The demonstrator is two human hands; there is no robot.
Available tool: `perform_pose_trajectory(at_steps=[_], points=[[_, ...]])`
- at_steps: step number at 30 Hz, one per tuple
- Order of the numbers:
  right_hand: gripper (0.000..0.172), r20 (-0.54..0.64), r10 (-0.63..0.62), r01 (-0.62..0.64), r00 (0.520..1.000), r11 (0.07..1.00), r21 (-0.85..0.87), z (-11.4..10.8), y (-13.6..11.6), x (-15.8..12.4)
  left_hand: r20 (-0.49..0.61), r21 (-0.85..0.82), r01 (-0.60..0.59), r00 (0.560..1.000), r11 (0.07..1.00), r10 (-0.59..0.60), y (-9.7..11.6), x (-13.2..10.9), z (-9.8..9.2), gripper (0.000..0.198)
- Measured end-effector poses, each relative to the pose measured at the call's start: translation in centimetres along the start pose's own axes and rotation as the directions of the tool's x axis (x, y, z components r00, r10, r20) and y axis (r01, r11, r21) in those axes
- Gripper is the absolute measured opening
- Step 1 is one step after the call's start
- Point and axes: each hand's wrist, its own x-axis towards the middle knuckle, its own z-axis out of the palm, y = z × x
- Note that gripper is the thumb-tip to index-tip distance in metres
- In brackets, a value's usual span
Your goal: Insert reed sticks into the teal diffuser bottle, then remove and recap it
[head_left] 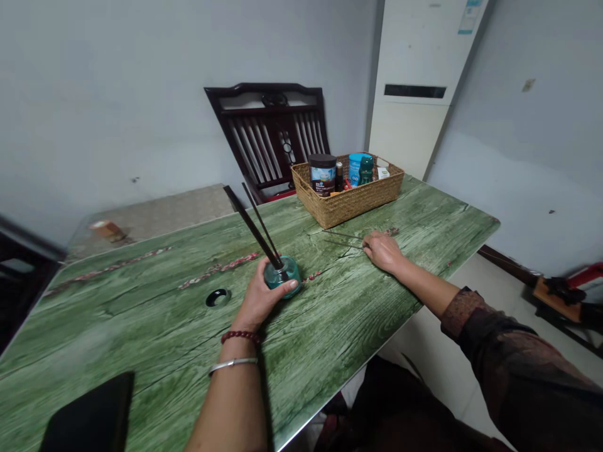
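My left hand [269, 287] is wrapped round a teal glass diffuser bottle [288, 270] standing on the green wood-patterned table [339, 314]. Dark reed sticks [254, 227] lean out of the bottle's neck toward the upper left. Farther right, the fingers of my right hand [380, 251] are pinched on the ends of thin sticks [343, 243], which point left just over or on the tabletop; whether they touch it I cannot tell. A black ring-shaped cap [217, 298] lies left of the bottle.
Behind my hands stands a wicker basket [360, 204] holding jars and bottles. A black flat object [89, 417] lies at the near left. A dark wooden chair [277, 138] is behind the table, and a white cabinet-like appliance [412, 125] stands near the corner.
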Motion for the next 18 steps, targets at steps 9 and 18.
perform_pose_trajectory(at_steps=[9,18], points=[[0.023,-0.009,-0.044,0.044,0.999,0.995,0.089,-0.7,-1.1,0.1,0.001,-0.043,-0.031,1.000,0.999,0.031,-0.3,-0.1,0.1,0.074],[0.018,-0.398,0.006,0.387,0.917,0.222,0.895,-8.6,-8.1,2.5,0.019,-0.051,-0.022,1.000,0.998,0.023,-0.2,-0.2,0.1,0.074]])
